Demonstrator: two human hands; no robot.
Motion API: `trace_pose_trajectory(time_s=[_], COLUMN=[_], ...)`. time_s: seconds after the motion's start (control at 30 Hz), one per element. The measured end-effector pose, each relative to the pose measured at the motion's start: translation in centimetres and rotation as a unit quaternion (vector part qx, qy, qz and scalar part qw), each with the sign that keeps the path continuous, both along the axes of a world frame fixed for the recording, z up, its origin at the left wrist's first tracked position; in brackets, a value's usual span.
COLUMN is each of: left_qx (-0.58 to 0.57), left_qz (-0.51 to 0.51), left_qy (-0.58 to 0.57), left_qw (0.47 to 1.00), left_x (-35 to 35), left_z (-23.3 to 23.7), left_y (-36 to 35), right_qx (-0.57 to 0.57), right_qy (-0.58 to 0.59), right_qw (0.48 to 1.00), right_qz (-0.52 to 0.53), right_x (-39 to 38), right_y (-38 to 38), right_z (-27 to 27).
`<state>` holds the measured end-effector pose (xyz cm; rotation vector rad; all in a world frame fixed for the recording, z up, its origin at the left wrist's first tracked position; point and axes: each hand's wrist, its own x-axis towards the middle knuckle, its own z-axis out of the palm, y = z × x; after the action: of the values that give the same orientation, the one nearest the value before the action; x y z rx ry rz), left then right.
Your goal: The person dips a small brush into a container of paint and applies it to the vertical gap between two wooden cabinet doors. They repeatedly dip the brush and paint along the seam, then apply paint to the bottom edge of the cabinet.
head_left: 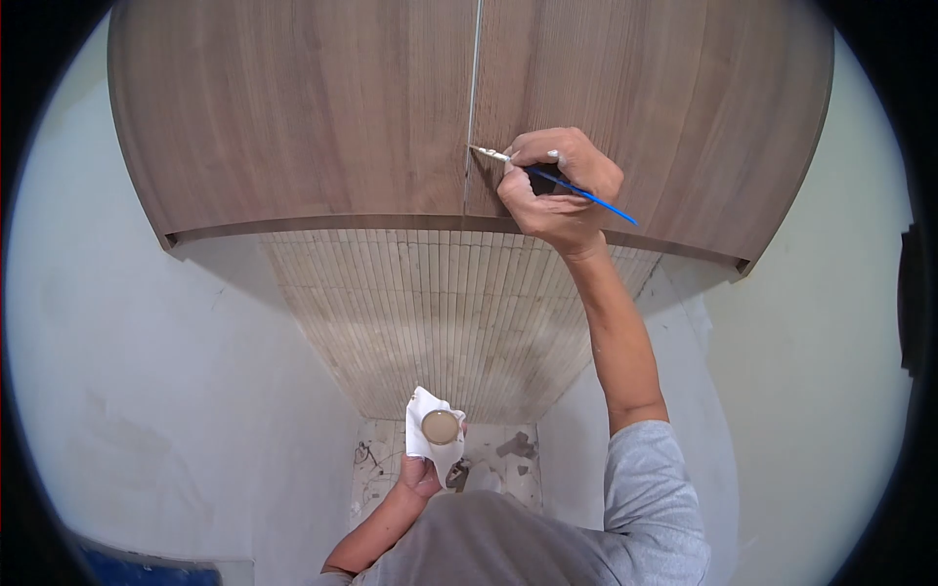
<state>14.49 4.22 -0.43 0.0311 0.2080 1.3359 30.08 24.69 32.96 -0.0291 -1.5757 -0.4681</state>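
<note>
In my right hand [567, 186] is a thin paintbrush [596, 199] with a blue handle, pinched near its pale ferrule. Its tip meets the narrow light gap [475, 78] between two brown wood-grain cabinet doors [322, 117]. Down by my waist, my left hand [422, 477] is closed around a small cup of tan liquid [441, 427] together with a white cloth or paper [418, 439]. The white sheet hides most of the fingers and the cup's side.
Narrow beige vertical tiles [410, 313] cover the wall below the cabinet. Pale walls [254, 371] stand on both sides. Debris [518, 445] lies on the floor far below. A blue object [147, 566] shows at the lower left.
</note>
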Motion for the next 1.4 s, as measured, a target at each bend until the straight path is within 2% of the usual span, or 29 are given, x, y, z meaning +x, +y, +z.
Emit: trace_pose_trajectory(time_s=[0.17,0.23,0.37,0.43,0.57,0.67,0.73,0.83,0.93,1.03,1.17,1.27,1.4], left_qx=[0.013,0.014,0.005,0.019,0.022,0.052,0.063,0.062,0.067,0.018,0.057,0.038,0.037], left_qz=[-0.022,-0.036,0.004,0.013,-0.025,-0.051,-0.045,-0.065,-0.054,-0.013,-0.062,0.004,-0.02], left_qy=[-0.034,-0.051,-0.045,-0.028,-0.078,-0.119,-0.142,-0.153,-0.142,-0.103,-0.124,-0.091,-0.097], left_qw=[0.999,0.998,0.999,0.999,0.996,0.99,0.987,0.984,0.986,0.994,0.989,0.995,0.994], left_x=[-0.2,-0.3,0.1,0.3,-0.1,-0.3,0.0,-0.2,-0.1,-0.1,-0.2,0.4,0.1], left_z=[-1.0,-1.3,-1.5,-0.4,-1.1,-2.1,-0.9,-1.9,-2.1,-2.5,-1.7,-0.9,-1.1], left_y=[0.2,0.2,0.4,0.1,0.3,0.3,0.1,0.2,0.2,0.3,0.4,0.2,0.3], right_qx=[0.02,0.011,-0.014,-0.001,0.034,-0.003,-0.01,-0.009,-0.001,0.017,0.003,-0.005,0.001], right_qy=[-0.025,0.006,0.052,0.035,0.02,-0.034,-0.043,-0.019,0.005,0.005,-0.015,-0.028,0.002], right_qw=[0.999,1.0,0.997,0.999,0.999,0.999,0.999,1.0,1.0,1.0,0.999,0.999,1.0], right_qz=[-0.015,0.008,0.048,0.024,-0.013,-0.027,-0.028,-0.004,0.004,-0.012,-0.039,-0.044,0.01], right_x=[0.7,0.6,-0.2,-0.3,-0.3,0.5,0.9,0.8,0.6,0.4,0.6,0.9,0.9], right_y=[0.0,0.3,0.4,0.3,0.1,-0.7,-0.7,-0.2,0.2,0.1,-0.5,-0.5,-0.3], right_z=[0.1,-0.1,0.0,0.1,0.3,-0.3,-0.4,-0.5,-0.5,-0.3,-0.4,-0.6,-0.3])
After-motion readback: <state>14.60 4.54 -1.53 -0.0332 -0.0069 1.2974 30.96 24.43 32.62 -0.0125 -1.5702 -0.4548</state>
